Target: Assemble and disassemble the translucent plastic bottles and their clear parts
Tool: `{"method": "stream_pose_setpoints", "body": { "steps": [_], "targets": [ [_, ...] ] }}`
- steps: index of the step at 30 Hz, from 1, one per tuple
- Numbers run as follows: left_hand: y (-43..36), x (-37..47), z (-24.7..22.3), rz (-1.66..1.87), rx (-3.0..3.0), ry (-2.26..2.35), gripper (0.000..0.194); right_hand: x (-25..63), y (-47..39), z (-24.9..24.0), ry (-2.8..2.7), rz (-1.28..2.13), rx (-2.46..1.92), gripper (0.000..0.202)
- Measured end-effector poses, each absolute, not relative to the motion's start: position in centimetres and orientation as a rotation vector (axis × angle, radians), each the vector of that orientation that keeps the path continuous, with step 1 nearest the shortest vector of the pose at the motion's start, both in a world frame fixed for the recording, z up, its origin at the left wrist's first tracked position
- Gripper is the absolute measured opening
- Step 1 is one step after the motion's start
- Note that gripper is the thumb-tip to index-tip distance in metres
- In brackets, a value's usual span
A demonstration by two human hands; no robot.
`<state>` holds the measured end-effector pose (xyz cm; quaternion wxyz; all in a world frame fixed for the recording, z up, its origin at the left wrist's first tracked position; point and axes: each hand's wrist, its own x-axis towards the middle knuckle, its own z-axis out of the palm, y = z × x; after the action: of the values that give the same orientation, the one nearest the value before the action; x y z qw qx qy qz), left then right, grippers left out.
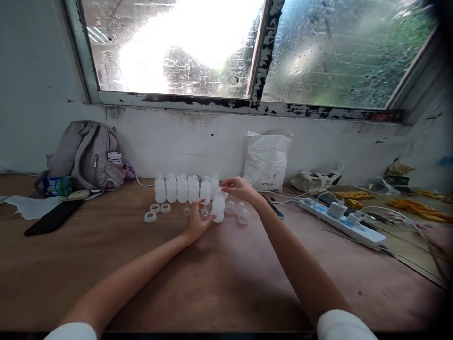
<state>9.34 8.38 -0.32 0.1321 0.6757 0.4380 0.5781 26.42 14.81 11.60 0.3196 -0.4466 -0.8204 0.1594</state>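
A white translucent baby bottle (218, 211) stands tilted slightly between my hands. My right hand (239, 189) pinches it at the collar, fingers closed round the top. My left hand (197, 224) is beside it with fingers apart, the thumb tip against the bottle's lower side. Behind stands a row of several similar bottles (182, 190) with clear domed tops. Clear teats (186, 210) lie by my left fingers, one partly covered. Three white screw rings (150, 216) lie to the left. Right of the bottle are several clear caps (243, 216).
A grey backpack (83, 153) leans on the wall at left, with a black phone-like slab (54, 218) before it. At right lie a white power strip (341, 222) with cables and yellow parts (421, 210). A white padded bag (267, 160) stands behind. Another person's hand (437, 236) shows at far right.
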Motion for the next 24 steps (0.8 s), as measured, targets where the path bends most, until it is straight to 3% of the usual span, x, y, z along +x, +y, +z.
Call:
{"method": "stream_pose_setpoints", "body": {
  "steps": [2,4,10,17,24],
  "targets": [
    [10.2,11.0,-0.6,1.72,1.872,1.261,0.067,26.0,15.1,11.0,-2.195,0.433,-1.156,0.019],
    [11.7,12.2,-0.8,1.69,1.809,1.206,0.07,25.7,15.0,10.7,-2.236,0.462,-1.145,0.018],
    [12.5,13.3,-0.8,1.515,1.79,1.185,0.039,25.7,14.1,11.1,-2.291,0.477,-1.118,0.013],
    [11.2,12.6,-0.7,1.404,1.83,1.042,0.034,26.9,14.0,11.6,-2.319,0.902,-0.984,0.014],
    [11.4,12.6,-0.7,1.323,1.781,0.943,0.035,27.7,14.1,11.9,-2.375,0.959,-0.922,0.019]
  ]
}}
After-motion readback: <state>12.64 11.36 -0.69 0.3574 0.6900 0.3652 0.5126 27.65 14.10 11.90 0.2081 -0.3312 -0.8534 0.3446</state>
